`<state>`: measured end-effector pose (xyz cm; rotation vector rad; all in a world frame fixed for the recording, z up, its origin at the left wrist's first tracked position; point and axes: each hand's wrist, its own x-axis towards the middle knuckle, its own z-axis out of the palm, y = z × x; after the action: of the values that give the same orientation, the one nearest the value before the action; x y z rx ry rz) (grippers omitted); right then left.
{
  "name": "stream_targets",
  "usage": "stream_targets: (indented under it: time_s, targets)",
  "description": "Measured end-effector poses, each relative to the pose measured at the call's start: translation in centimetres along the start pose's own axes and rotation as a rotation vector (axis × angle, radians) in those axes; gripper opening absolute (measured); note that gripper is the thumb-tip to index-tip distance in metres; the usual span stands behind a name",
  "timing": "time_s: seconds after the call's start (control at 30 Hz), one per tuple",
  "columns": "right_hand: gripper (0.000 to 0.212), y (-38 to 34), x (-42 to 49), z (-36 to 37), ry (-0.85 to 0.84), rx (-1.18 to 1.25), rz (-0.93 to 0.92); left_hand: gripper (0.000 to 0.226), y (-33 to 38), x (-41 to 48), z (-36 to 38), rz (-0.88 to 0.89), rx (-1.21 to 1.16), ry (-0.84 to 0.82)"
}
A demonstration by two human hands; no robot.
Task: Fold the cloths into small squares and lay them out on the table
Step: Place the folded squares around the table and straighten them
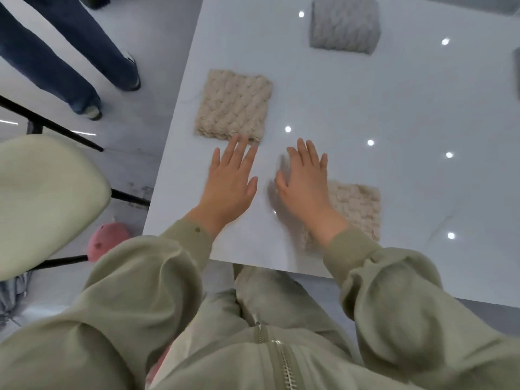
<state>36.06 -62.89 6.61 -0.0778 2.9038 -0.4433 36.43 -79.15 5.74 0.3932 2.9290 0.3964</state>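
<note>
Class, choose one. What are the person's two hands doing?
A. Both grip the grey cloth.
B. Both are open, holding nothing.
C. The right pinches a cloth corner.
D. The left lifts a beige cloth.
B: the left hand and right hand both show straight, spread fingers over the table, with no cloth held.

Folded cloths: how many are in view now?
3: far beige cloth by the left hand; near beige cloth partly behind the right hand; grey cloth farther back. A grey sliver at the right edge may be a fourth.
</note>
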Motion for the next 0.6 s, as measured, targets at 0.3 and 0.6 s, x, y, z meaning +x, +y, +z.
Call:
stream_targets:
  time_s: [0.3, 0.6]
  targets:
    - [0.055, -1.2, 5.4, -0.2, 0.001, 0.252, 0.083, 0.056, -3.3, 5.1, -1.0, 0.095, -0.206, 0.107]
    - [0.050, -4.3, 11.0, -0.7, 0.106, 0.865, 0.372, 0.049, -8.6, 11.1, -3.8, -0.271, -0.764, 0.238]
